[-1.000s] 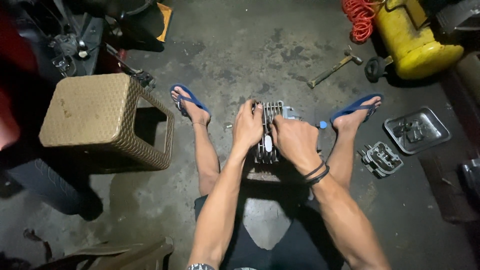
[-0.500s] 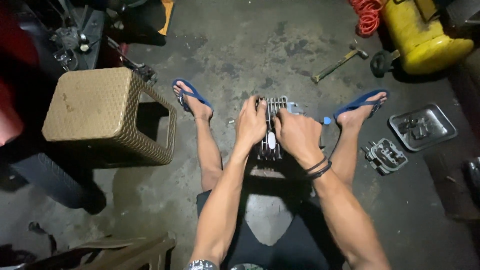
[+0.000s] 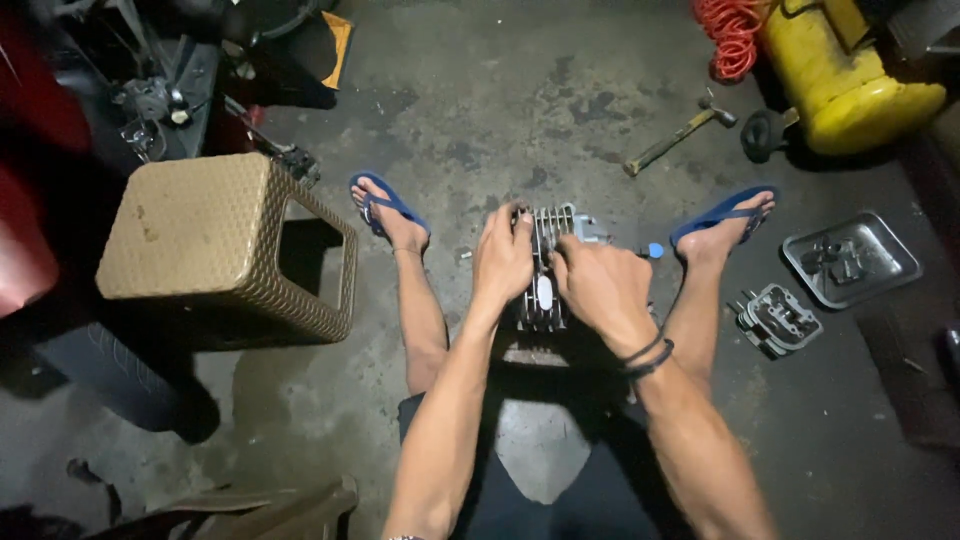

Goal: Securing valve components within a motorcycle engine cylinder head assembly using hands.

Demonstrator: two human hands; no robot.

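Head view: person sits on the concrete floor (image 3: 560,90), legs spread, both hands on a finned engine cylinder (image 3: 546,262).
Left hand (image 3: 503,258): fingers curled over the cylinder's left side, gripping it.
Right hand (image 3: 600,287): clenched on the right side, covering the fins there.
Cylinder position: between the feet, standing on the floor, held from both sides.
Risk: likely slip or tip if either grip loosens; sharp fins may pinch fingertips.
Nearby: woven stool (image 3: 215,250), metal tray (image 3: 850,258), hammer (image 3: 680,130).
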